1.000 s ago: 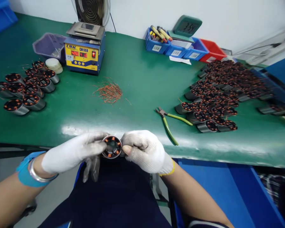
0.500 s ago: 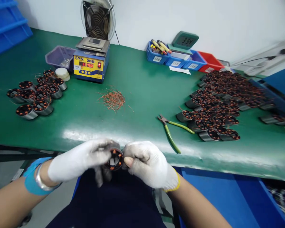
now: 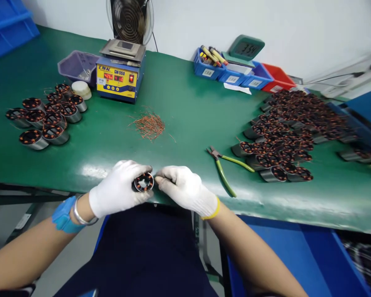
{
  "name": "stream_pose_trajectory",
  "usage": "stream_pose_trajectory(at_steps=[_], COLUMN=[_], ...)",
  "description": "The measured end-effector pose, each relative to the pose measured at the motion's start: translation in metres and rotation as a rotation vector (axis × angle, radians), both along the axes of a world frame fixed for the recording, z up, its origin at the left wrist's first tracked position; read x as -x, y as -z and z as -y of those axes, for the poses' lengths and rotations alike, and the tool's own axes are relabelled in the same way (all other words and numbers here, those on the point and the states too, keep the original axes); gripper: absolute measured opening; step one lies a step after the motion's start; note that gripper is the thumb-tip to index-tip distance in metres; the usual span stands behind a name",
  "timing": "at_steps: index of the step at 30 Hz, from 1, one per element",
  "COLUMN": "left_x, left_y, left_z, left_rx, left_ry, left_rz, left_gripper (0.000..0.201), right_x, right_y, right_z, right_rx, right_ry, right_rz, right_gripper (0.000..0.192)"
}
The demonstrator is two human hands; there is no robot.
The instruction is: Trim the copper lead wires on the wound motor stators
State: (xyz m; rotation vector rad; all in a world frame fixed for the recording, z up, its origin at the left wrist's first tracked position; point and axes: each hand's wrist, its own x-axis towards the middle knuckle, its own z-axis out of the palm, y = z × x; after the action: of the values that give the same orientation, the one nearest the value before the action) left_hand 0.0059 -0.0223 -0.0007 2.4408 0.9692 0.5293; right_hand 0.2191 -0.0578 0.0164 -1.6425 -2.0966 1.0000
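Observation:
My left hand [image 3: 122, 187], in a white glove, is wrapped round a motor stator [image 3: 144, 182]. This is a short metal ring with a black inside and copper windings, its open end turned up towards me. Close at its right side is my right hand [image 3: 185, 187], also gloved, with thumb and forefinger pinched together. Whatever lies in that pinch is too small to make out. Both hands are at the front edge of the green table. Right of them lie diagonal cutters [image 3: 222, 167] with green handles, jaws apart, touched by neither hand.
Clipped copper wires [image 3: 150, 126] lie mid-table. Several stators [image 3: 54, 134] stand at left, and a large group [image 3: 278, 156] at right. Behind are a solder pot [image 3: 120, 76], a purple tray [image 3: 77, 66], blue bins [image 3: 208, 70] and a red bin [image 3: 278, 78].
Both hands and the stator have moved up over the table edge. The stator's open end now faces more upward, and the left fingers have closed more fully round it. The view has shifted slightly.

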Motion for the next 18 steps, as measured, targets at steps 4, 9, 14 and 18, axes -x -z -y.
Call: stream_pose_trajectory(at_steps=[4,9,14,18], left_x=[0.004,0.002,0.004,0.012], left_y=[0.010,0.006,0.002,-0.001], left_z=[-0.006,-0.005,-0.005,-0.011], left_rx=[-0.021,0.015,0.017,0.050], left_ry=[-0.050,-0.064,-0.144,-0.307], left_rz=[0.063,0.100,0.083,0.012], left_gripper=[0.055,0.036,0.026,0.026], right_x=[-0.003,0.020,-0.010,-0.085], right_y=[-0.001,-0.003,-0.005,-0.011], right_z=[-0.007,-0.010,-0.011,0.006], right_rx=[-0.622,-0.699,-0.659,-0.529], right_ry=[-0.190,-0.400,-0.375,0.045], right_rz=[0.260,0.514,0.580,0.696], right_gripper=[0.037,0.031,0.028,0.026])
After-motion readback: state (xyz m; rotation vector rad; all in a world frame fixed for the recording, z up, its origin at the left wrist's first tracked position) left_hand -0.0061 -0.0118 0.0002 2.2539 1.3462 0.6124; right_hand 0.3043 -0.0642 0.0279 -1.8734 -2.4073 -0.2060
